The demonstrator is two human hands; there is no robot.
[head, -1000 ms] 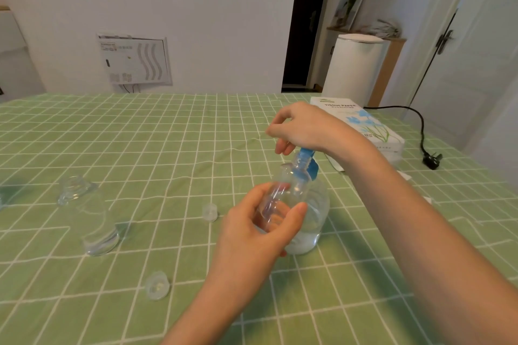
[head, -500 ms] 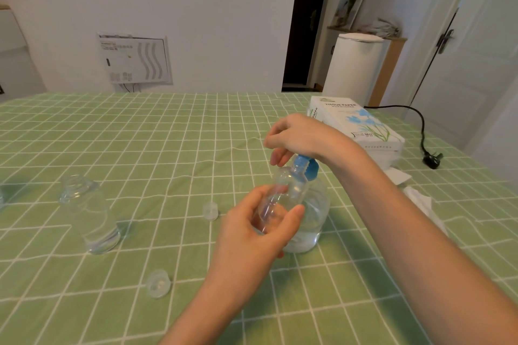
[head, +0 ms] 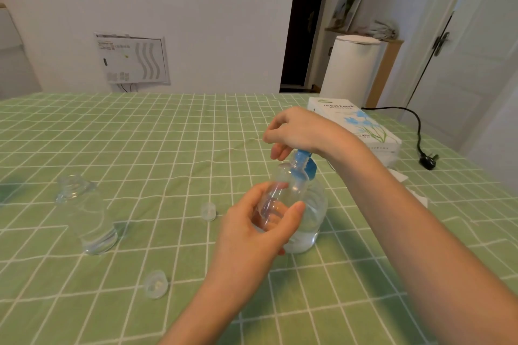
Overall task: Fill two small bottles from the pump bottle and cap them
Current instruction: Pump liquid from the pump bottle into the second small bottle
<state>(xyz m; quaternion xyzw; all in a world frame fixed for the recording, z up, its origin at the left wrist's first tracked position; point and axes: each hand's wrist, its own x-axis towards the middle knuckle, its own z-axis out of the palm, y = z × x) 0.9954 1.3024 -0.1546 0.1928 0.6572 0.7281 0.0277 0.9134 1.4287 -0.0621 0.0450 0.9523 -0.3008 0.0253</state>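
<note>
Tissue box point(head: 361, 126) behind pump bottle point(head: 316, 210); second bottle point(head: 89, 218) left

It was a room in a home: a tabletop point(head: 140, 134) under a green checked cloth, a tissue box point(head: 361, 126), a white panelled door point(head: 476, 50), and a picture point(head: 349, 3) leaning above a wooden cabinet point(head: 388, 64) by plain white walls.

A clear small bottle point(head: 283, 193) tilts against the blue-topped pump bottle point(head: 315, 213). The second bottle point(head: 89, 216) stands uncapped to the left. Two caps point(head: 208, 211) point(head: 155, 284) lie on the tabletop point(head: 168, 134).
</note>
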